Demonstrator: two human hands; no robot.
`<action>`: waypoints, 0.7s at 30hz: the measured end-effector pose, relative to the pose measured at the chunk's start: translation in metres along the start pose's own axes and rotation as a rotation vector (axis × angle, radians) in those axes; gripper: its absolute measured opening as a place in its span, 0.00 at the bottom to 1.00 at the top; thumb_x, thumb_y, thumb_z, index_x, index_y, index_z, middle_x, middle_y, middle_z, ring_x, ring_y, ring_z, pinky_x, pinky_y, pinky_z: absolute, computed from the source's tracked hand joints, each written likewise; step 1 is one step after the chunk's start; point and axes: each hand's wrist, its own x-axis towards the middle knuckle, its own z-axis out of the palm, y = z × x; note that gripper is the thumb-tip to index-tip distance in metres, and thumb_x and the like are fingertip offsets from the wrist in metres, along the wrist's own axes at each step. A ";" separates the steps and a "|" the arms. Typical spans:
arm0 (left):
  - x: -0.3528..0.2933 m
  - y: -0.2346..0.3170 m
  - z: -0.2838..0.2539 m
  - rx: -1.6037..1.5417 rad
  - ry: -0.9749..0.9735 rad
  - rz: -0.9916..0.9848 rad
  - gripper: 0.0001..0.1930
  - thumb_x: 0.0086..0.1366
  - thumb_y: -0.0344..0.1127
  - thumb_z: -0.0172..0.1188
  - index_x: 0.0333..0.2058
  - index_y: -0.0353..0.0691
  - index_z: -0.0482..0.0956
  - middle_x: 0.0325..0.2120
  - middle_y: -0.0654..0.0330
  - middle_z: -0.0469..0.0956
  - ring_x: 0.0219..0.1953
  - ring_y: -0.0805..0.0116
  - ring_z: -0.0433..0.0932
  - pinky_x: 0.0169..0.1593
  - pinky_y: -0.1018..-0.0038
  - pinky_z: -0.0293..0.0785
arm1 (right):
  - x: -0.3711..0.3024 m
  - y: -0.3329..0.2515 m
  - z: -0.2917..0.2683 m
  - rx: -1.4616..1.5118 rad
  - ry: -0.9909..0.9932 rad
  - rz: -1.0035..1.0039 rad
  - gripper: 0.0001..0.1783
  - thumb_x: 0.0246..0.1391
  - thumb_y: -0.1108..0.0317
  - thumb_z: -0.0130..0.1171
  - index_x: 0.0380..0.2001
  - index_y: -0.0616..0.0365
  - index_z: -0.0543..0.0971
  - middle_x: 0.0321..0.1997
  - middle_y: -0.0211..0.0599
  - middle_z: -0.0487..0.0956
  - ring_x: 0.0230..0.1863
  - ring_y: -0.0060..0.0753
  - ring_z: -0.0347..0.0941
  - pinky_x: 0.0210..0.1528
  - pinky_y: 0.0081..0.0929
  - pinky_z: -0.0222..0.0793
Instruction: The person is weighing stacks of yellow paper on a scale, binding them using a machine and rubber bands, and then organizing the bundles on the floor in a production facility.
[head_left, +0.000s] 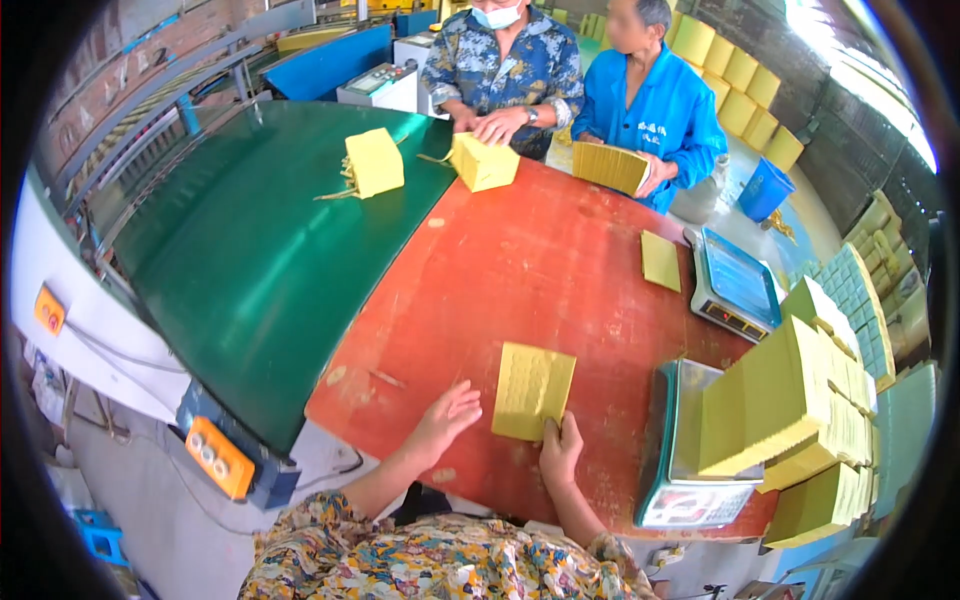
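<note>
In my right hand [562,450] is a yellow paper sheet [533,390] with rows of embossed marks, pinched at its lower right corner with the thumb on top. Whether it is one sheet or a thin stack, I cannot tell. My left hand [446,424] hovers to the left of the paper, fingers stretched out and holding nothing. Both hands are over the near part of the red table [450,300]. To the right of the paper stands a scale [700,500] carrying a tall stack of yellow paper [765,400], which leans on it.
A green conveyor belt [250,260] adjoins the table's left side, bearing a tied yellow bundle [375,162]. Across the table, one co-worker presses another bundle [485,163]; a second holds a paper stack [610,168]. A second scale [735,285] and a yellow pad [660,261] lie far right.
</note>
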 end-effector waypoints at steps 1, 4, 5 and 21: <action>-0.007 0.002 0.007 -0.050 -0.004 -0.044 0.30 0.69 0.35 0.56 0.65 0.32 0.57 0.62 0.51 0.64 0.64 0.63 0.63 0.65 0.65 0.61 | -0.007 0.000 0.000 0.265 -0.006 0.145 0.04 0.62 0.75 0.50 0.34 0.60 0.75 0.24 0.27 0.73 0.21 0.17 0.67 0.23 0.19 0.65; -0.039 -0.005 0.037 -0.165 -0.044 0.053 0.31 0.68 0.39 0.58 0.63 0.31 0.59 0.59 0.51 0.68 0.64 0.66 0.63 0.65 0.66 0.60 | -0.053 -0.005 -0.011 0.270 -0.180 0.123 0.04 0.63 0.74 0.50 0.36 0.59 0.75 0.25 0.26 0.73 0.22 0.16 0.68 0.22 0.16 0.67; -0.050 -0.018 0.041 -0.143 -0.009 0.099 0.25 0.68 0.38 0.56 0.59 0.32 0.66 0.54 0.54 0.73 0.58 0.69 0.70 0.60 0.69 0.67 | -0.070 -0.007 -0.014 0.231 -0.217 0.111 0.05 0.62 0.74 0.51 0.39 0.60 0.75 0.26 0.27 0.74 0.23 0.16 0.69 0.24 0.17 0.69; -0.152 -0.077 0.071 -0.244 0.461 -0.010 0.14 0.69 0.39 0.53 0.46 0.35 0.77 0.36 0.62 0.81 0.34 0.74 0.80 0.38 0.75 0.77 | -0.111 -0.021 -0.062 0.018 -0.540 -0.069 0.08 0.60 0.74 0.54 0.42 0.63 0.76 0.27 0.35 0.75 0.33 0.16 0.68 0.35 0.23 0.68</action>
